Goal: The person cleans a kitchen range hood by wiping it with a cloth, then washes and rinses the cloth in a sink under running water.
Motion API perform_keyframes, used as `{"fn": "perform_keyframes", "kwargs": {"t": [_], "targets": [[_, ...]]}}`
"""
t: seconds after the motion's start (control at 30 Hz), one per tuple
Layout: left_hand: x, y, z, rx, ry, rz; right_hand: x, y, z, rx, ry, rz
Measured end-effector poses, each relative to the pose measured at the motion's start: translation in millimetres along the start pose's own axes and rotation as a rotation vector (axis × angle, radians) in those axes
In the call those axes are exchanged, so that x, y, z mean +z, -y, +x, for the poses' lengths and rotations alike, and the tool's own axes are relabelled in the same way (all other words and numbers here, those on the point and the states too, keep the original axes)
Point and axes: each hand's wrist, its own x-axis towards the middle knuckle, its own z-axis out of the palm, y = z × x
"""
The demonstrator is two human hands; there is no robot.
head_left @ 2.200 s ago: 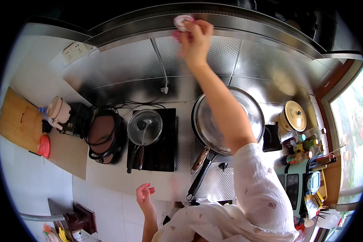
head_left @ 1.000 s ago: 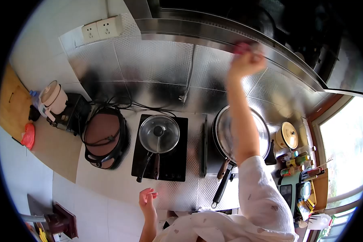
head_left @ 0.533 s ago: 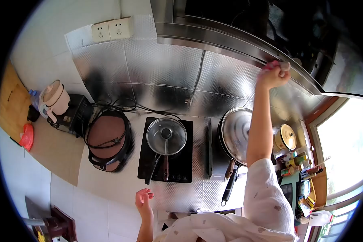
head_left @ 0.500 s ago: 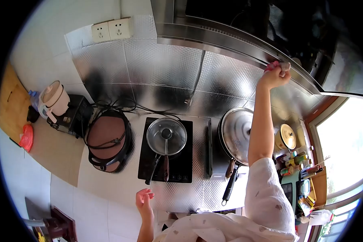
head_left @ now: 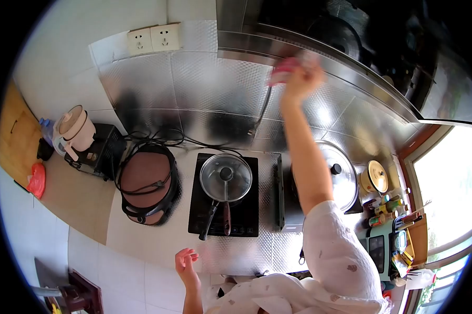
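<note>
My right hand (head_left: 302,78), smeared by motion, is closed on a pink-and-white cloth (head_left: 284,71) at the lower front edge of the steel range hood (head_left: 246,46). My right arm crosses above a large lidded pan (head_left: 345,180) and hides part of it. Lower down, my left hand (head_left: 185,261) hangs at the counter's front edge, its fingers loosely bent and apart, with nothing in them. A small glass-lidded saucepan (head_left: 215,183) stands on the black induction cooker (head_left: 249,209) beyond that hand.
Left of the cooker lies a round brown electric griddle (head_left: 146,172) with black cables over it. A pale pot (head_left: 78,131) sits on a black appliance (head_left: 106,152). At right are a yellow pot (head_left: 375,177), several jars (head_left: 381,219) and a green appliance (head_left: 381,251).
My right hand has swept left along the hood's edge with the cloth. The view has shifted slightly, and my left hand stays low at the counter's front.
</note>
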Motion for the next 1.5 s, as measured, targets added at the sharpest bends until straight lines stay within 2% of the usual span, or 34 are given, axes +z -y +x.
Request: {"fn": "perform_keyframes", "kwargs": {"t": [0.03, 0.07, 0.13, 0.2, 0.3, 0.37, 0.4, 0.43, 0.47, 0.5, 0.57, 0.63, 0.7, 0.77, 0.83, 0.87, 0.93, 1.0, 1.03, 1.07, 1.17, 1.27, 1.33, 1.37, 1.4, 1.47, 1.5], "targets": [[-1, 2, 1, -0.006, 0.012, 0.001, -25, 28, 32, 0.540, -0.107, 0.597], [-1, 3, 2, -0.012, 0.027, 0.001, -37, -5, 52, 0.423, -0.219, 0.519], [-1, 4, 6, -0.020, 0.031, 0.000, -64, -22, 88, 0.507, -0.311, 0.705], [-2, 2, 10, -0.022, 0.027, 0.000, -64, -27, 95, 0.489, -0.327, 0.578], [-9, -4, 9, -0.011, 0.006, -0.001, -30, -6, 59, 0.467, -0.289, 0.608], [-15, -6, 11, 0.012, -0.021, -0.005, 18, 2, 6, 0.514, -0.317, 0.794], [-17, -6, 12, 0.016, -0.024, -0.006, 32, 22, -15, 0.257, -0.112, 0.420], [-22, -7, 13, 0.014, -0.050, -0.013, 45, 42, -36, -0.036, -0.024, 0.069], [-27, -7, 13, 0.010, -0.076, -0.019, 53, 78, -44, 0.139, 0.149, 0.177], [-32, -7, 14, 0.013, -0.080, -0.018, 55, 99, -45, 0.046, 0.309, 0.188], [-39, -4, 18, 0.028, -0.109, -0.010, 59, 113, -44, 0.156, 0.281, 0.246], [-39, -7, 20, 0.026, -0.112, -0.017, 50, 84, -38, 0.016, 0.257, 0.159], [-40, -9, 22, 0.020, -0.112, -0.022, 22, 41, -10, -0.040, 0.026, 0.001], [-39, -9, 24, 0.016, -0.078, -0.020, -6, 8, 23, 0.432, -0.118, 0.583], [-39, -5, 26, 0.018, -0.066, -0.019, -33, -6, 54, 0.576, -0.159, 0.593], [-40, -4, 26, 0.020, -0.058, -0.015, -30, -5, 52, 0.573, -0.157, 0.592], [-39, -5, 25, 0.015, -0.061, -0.022, -15, 6, 46, 0.437, -0.331, 0.489], [-42, -6, 23, 0.016, -0.066, -0.027, 12, 20, 17, 0.494, -0.238, 0.609], [-44, -5, 23, 0.013, -0.083, -0.038, 29, 40, -2, 0.538, -0.231, 0.539], [-46, -4, 22, 0.010, -0.101, -0.049, 41, 60, -24, 0.278, -0.121, 0.071], [-55, -4, 22, 0.027, -0.129, -0.033, 67, 116, -54, 0.125, 0.252, 0.158], [-58, -7, 24, 0.025, -0.153, -0.028, 73, 121, -55, 0.245, 0.273, 0.274], [-53, -12, 25, 0.033, -0.141, -0.025, 56, 92, -42, 0.011, 0.203, 0.107], [-53, -14, 26, 0.043, -0.128, -0.021, 43, 76, -29, 0.046, 0.060, 0.130], [-52, -14, 26, 0.045, -0.126, -0.022, 27, 57, -13, 0.250, 0.007, 0.124], [-50, -13, 26, 0.027, -0.103, -0.019, 5, 11, 14, 0.504, -0.135, 0.406], [-49, -13, 25, 0.027, -0.103, -0.019, -2, -3, 23, 0.548, -0.176, 0.459]]}}
